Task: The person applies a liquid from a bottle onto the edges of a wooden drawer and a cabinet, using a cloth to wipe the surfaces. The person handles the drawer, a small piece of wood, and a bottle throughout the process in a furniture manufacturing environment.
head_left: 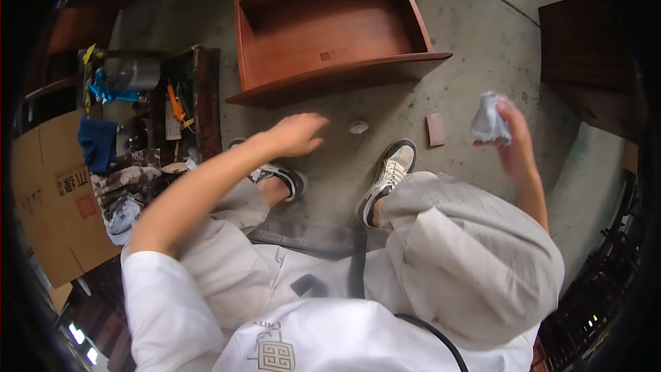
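Note:
My right hand (514, 134), out to the right above the floor, grips a crumpled pale grey-white cloth (489, 118). My left hand (297, 135) hovers over the floor in front of my left shoe, holding nothing, its thumb apart from the stretched fingers. Just beyond that hand lies a reddish-brown wooden drawer (330, 36), its inside facing up and its curved front panel (344, 77) on the side nearer me. Between my hands, a small whitish lump (358, 127) and a flat pinkish rectangular piece (435, 129) rest on the floor.
To my left stands a tool box (208, 96) with a blue-fitted clear container (134, 74), an orange-handled tool (175, 102), a dark blue cloth (97, 143) and rags. Cardboard (51, 200) is beside it. Dark wooden furniture (585, 62) stands at right. My shoes (392, 172) are on the concrete floor.

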A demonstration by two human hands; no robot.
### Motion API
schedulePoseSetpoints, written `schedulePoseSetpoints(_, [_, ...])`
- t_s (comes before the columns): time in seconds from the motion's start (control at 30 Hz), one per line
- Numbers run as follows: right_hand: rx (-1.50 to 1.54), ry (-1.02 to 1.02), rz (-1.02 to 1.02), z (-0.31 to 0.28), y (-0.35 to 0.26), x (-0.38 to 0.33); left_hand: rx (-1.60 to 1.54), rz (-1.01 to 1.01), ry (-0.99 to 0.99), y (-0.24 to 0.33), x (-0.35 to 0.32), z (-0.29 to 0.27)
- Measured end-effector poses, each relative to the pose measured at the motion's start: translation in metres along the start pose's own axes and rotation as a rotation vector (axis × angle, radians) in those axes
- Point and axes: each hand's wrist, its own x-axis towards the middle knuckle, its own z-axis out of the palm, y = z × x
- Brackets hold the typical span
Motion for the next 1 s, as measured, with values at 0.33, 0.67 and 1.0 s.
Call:
schedulePoseSetpoints(0.33, [0.418,-0.233,0.442,0.004,0.133,0.014,-0.255,-0.032,0.202,0.002,0.07,0.117])
schedulePoseSetpoints(0.67, [0.188,-0.181,0.277,0.025,0.11,0.06,-0.269,-0.038,0.373,0.014,0.086,0.114])
schedulePoseSetpoints(1.0, [-0.036,0.051,-0.372,0.013,0.057,0.116,-0.002,0.337,0.573,0.075,0.058,-0.041])
